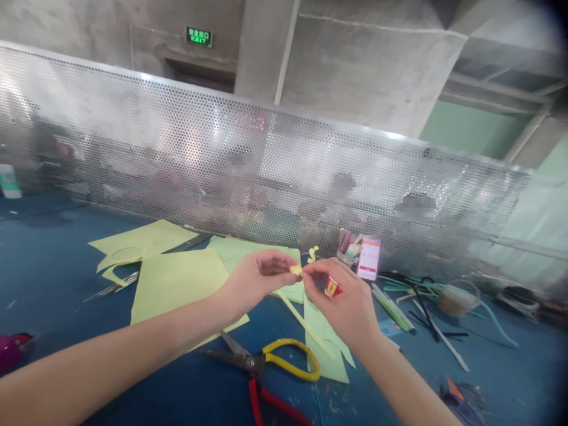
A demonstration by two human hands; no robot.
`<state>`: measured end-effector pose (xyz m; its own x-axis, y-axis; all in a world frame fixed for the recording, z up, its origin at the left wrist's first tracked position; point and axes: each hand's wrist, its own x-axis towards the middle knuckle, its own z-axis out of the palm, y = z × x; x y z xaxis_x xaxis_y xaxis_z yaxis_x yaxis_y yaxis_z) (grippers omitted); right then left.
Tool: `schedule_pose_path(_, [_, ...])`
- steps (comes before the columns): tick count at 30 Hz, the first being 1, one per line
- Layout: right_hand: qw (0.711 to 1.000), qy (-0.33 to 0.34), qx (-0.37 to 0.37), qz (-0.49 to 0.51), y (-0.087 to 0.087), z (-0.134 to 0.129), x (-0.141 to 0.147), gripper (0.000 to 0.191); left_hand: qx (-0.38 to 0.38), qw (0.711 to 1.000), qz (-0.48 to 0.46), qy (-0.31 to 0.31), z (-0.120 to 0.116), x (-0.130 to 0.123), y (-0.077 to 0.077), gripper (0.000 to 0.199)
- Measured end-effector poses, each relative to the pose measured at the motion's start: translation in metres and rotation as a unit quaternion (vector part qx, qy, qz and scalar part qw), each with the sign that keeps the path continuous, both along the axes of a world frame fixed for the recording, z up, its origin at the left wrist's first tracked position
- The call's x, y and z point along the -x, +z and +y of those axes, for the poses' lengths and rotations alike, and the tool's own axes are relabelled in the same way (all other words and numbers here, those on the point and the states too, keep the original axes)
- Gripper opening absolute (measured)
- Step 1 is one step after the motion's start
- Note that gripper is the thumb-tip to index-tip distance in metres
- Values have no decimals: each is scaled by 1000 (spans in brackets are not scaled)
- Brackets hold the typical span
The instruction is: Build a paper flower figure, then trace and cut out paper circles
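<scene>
My left hand [260, 279] pinches a small folded piece of yellow paper [296, 270] between thumb and fingertips. Against its right side come the pinched fingertips of my right hand [348, 299]. Tucked in the right hand's curled fingers is a small red-and-yellow object [331, 287]; most of it is hidden. Below both hands lie scissors [255, 362] with one yellow and one red handle, blades spread. A narrow yellow paper strip [306, 322] runs under the right hand. Pale yellow paper sheets [177, 284] lie beneath the left forearm.
A perforated metal screen [177, 154] borders the blue table [53, 260]; people sit behind it. A phone [368, 258] leans beside a cup of tools [348, 255]. Coloured pipe cleaners, pens [394, 309] and a small basket [457, 300] lie right. A purple object [13, 350] sits left.
</scene>
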<state>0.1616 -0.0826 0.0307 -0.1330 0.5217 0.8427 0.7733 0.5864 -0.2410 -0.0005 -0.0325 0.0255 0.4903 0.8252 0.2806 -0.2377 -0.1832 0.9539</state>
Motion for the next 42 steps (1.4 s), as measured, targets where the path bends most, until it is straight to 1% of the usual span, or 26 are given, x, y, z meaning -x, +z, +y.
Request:
schedule_pose_path(4, [1000, -4, 0, 11, -3, 0, 2, 10, -11, 1000, 8, 4, -2, 0, -1, 22])
schedule_pose_path(7, [1000, -13, -17, 8, -5, -1, 3, 10, -16, 1000, 10, 4, -2, 0, -2, 23])
schedule_pose_path(14, [994, -34, -75, -69, -9, 2, 2, 12, -36, 999, 15, -16, -2, -2, -5, 21])
schedule_pose_path(17, [992, -33, -80, -96, -8, 3, 0, 12, -44, 999, 16, -23, -2, -3, -4, 19])
schedule_pose_path(22, [997, -1, -50, -60, -3, 1, -3, 8, -26, 1000, -9, -4, 0, -1, 0, 20])
schedule_pose_path(25, [998, 2, -47, -50, -2, 1, -5, 8, -18, 1000, -21, -8, 0, -1, 2, 21])
schedule_pose_path(32, [998, -3, -45, -51, -5, 0, -3, 11, -40, 999, 8, -19, -3, -1, 2, 18])
schedule_pose_path(34, [997, -13, -59, -53, -5, -1, -2, 12, -38, 999, -4, -25, -5, -1, 2, 24])
schedule_pose_path(37, [995, -27, -91, -44, -6, -2, 0, 11, -11, 999, -30, -29, -8, -2, 2, 37])
schedule_pose_path(38, [994, -29, -101, -39, -6, -2, 1, 11, -6, 999, -34, -29, -9, -2, 1, 37])
schedule_pose_path(40, [993, -24, -109, -34, -6, -3, 3, 11, -8, 999, -34, -28, -9, -2, 1, 30])
schedule_pose_path(42, [994, -6, -99, -36, -6, -3, 3, 11, -17, 999, -31, -18, -7, -2, 1, 24])
